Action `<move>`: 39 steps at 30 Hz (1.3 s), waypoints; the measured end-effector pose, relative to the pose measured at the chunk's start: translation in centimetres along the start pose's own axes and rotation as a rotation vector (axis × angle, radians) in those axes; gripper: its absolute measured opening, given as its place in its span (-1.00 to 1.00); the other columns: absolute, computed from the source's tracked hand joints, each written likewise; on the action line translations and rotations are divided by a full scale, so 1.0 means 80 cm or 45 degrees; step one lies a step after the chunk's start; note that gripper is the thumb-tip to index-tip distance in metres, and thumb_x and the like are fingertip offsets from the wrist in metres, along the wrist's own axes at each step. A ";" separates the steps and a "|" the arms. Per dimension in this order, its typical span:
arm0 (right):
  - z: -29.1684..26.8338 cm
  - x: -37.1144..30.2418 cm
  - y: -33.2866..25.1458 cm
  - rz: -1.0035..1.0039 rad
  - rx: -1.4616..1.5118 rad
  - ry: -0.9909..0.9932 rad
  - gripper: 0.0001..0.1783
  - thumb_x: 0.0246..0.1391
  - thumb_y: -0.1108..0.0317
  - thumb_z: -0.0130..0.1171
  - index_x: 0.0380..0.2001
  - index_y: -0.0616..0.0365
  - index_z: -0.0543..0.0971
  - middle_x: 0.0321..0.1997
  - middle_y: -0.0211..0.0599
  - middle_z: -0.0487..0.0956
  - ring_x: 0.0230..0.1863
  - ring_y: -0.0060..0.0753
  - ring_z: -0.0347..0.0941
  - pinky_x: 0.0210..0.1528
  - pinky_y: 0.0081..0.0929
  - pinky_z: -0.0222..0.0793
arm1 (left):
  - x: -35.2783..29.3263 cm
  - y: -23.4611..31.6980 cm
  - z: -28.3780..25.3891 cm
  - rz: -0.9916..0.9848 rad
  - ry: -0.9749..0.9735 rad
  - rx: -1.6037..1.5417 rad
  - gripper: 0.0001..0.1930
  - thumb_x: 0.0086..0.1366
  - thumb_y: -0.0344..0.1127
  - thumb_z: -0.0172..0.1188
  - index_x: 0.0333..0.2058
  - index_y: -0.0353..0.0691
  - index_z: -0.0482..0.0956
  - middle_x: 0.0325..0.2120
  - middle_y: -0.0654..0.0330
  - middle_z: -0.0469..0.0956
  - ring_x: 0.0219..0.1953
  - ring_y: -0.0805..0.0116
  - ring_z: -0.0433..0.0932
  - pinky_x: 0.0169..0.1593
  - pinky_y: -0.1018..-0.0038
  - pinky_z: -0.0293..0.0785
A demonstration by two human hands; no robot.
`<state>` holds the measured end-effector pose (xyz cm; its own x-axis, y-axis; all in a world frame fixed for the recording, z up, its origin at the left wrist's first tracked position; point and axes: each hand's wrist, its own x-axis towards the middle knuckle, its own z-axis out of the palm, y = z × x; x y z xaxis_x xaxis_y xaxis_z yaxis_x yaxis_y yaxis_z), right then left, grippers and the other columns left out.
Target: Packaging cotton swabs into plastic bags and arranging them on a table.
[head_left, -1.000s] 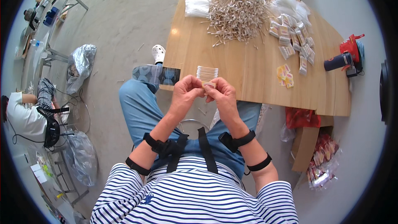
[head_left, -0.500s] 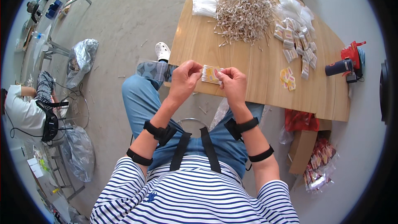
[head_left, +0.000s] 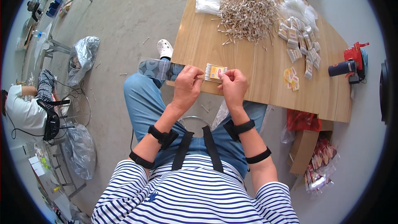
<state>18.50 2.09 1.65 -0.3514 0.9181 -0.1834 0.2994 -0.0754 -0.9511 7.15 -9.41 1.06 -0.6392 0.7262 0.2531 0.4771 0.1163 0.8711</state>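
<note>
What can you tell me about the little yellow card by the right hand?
The card is small, flat and yellow, with white and red print, and looks like thin paper board. It lies over a row of swabs, whose white tips show past its edge. It is face up at the table's near edge. Fingers of the right hand touch its right side; the left hand is close by on its left. Its underside is hidden.

Left grip (head_left: 188,88) curled, right grip (head_left: 235,86) pinching, forearms (head_left: 163,119) angled inward
</note>
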 end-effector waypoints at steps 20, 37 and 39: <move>-0.027 0.004 0.044 -1.023 -1.375 -0.531 0.52 -0.53 -0.34 0.53 0.41 0.38 0.07 0.54 0.20 -0.03 0.58 0.17 -0.20 0.53 0.13 -0.27 | -0.007 -0.015 0.004 0.424 -0.391 0.887 0.02 0.21 0.44 -0.01 0.33 -0.41 0.24 0.40 -0.12 0.13 0.50 -0.01 -0.05 0.47 -0.06 -0.27; -0.020 0.021 0.055 -1.144 -1.349 -0.417 0.29 -0.28 -0.23 0.41 0.40 0.37 0.12 0.53 0.15 0.01 0.56 0.12 -0.12 0.51 0.04 -0.14 | 0.004 -0.027 0.030 0.475 -0.514 0.910 0.11 0.13 0.50 -0.04 0.37 -0.40 0.17 0.41 -0.11 0.13 0.50 0.06 -0.02 0.48 -0.06 -0.29; -0.019 0.017 0.035 -1.077 -1.287 -0.483 0.32 -0.30 -0.20 0.45 0.40 0.37 0.11 0.54 0.15 0.00 0.57 0.12 -0.13 0.51 0.04 -0.14 | 0.006 -0.033 0.022 0.449 -0.524 0.907 0.12 0.12 0.49 -0.02 0.37 -0.41 0.17 0.41 -0.11 0.12 0.51 0.07 -0.05 0.48 -0.07 -0.31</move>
<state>20.23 3.72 -0.90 -0.9187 0.3672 0.1455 0.3267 0.9136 -0.2422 6.66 -8.17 -1.89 -0.1828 0.9689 0.1665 0.9539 0.1338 0.2685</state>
